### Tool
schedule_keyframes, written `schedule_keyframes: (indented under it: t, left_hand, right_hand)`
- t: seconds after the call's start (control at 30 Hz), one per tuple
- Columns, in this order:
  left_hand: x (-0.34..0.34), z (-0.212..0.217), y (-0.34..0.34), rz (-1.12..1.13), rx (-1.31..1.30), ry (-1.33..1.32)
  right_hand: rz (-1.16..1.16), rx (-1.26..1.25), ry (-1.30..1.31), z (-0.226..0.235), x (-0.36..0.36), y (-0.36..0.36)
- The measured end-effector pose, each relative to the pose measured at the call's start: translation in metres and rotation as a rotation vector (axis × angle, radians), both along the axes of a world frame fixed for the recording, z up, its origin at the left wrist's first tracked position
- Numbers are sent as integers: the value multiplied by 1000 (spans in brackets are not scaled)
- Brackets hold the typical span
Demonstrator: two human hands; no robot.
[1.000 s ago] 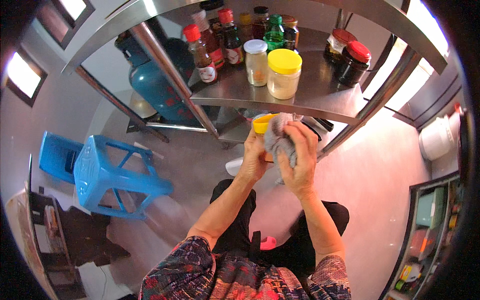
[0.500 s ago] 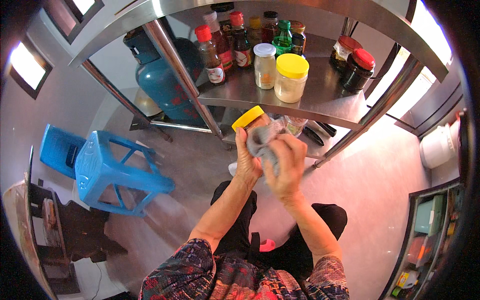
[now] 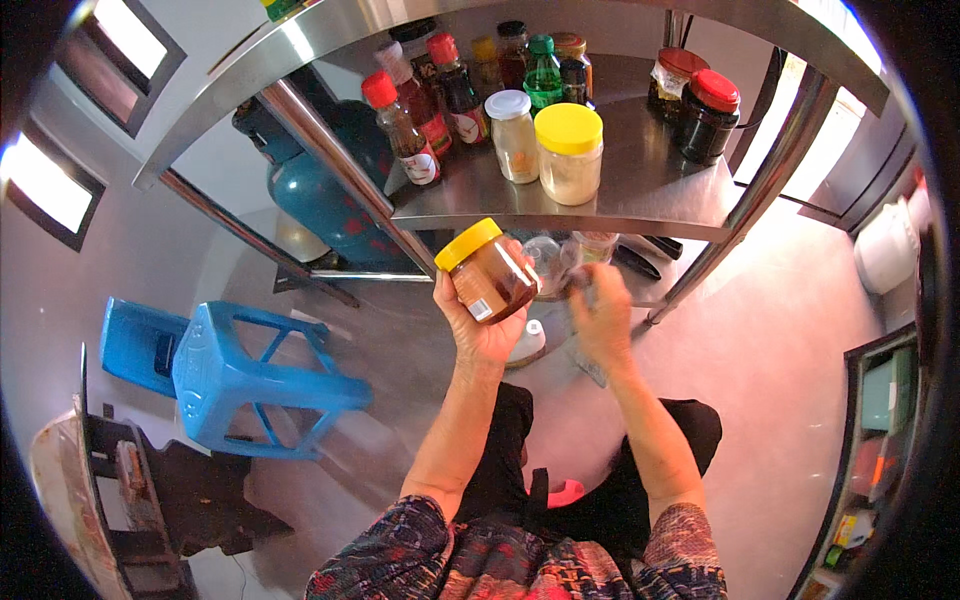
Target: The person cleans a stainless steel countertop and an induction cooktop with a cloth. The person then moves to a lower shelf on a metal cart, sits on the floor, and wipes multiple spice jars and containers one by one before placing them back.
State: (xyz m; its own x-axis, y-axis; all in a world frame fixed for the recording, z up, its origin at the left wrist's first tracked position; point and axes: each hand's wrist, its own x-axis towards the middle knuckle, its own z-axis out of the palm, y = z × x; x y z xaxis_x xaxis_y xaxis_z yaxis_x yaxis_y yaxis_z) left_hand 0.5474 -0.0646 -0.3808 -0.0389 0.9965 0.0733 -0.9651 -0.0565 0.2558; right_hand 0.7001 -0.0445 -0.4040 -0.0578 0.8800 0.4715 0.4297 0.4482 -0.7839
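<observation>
A clear jar [image 3: 492, 284] with a yellow lid and brown contents is tilted in my left hand [image 3: 487, 338], whose fingers wrap round its side and base. My right hand [image 3: 605, 322], smeared by motion, is closed on a grey cloth [image 3: 588, 366] just right of the jar, apart from it. Part of the cloth hangs below that hand. Beyond both hands, on the steel shelf [image 3: 640, 197], stand a yellow-lidded jar of pale contents [image 3: 570, 160] and a white-lidded jar [image 3: 514, 140].
Several sauce bottles [image 3: 408, 135] crowd the shelf's left, and two red-lidded jars [image 3: 708, 120] its right. Steel legs [image 3: 740, 210] hold the rack. A blue gas cylinder [image 3: 320, 190] stands at the far left, a blue plastic stool [image 3: 235, 375] nearer. Shelving [image 3: 870, 450] lines the right.
My right hand has drawn the cloth off the jar, rightward and down. The left hand has shifted slightly left and lower with the jar, now turned with its side in view.
</observation>
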Motion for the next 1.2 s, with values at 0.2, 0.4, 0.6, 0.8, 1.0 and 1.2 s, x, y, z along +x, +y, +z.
schedule_keyframes:
  t: [0.2, 0.4, 0.6, 0.8, 1.0, 1.2]
  left_hand:
    - [9, -6, -11, 34, -59, 87]
    - [12, -10, -23, -32, 22, 499]
    - [19, -13, -17, -133, 219, 140]
    - [15, -18, -18, 24, 17, 342]
    - [13, -14, -17, 29, 97, 315]
    - [21, 1, -17, 181, 79, 550]
  right_hand:
    - [153, 374, 140, 64, 3, -28]
    - [191, 319, 178, 67, -2, -37]
    - [203, -247, 453, 37, 1, -11]
    - [295, -228, 646, 53, 10, -15]
    - [396, -257, 317, 52, 12, -41]
    - [601, -764, 533, 52, 28, -48]
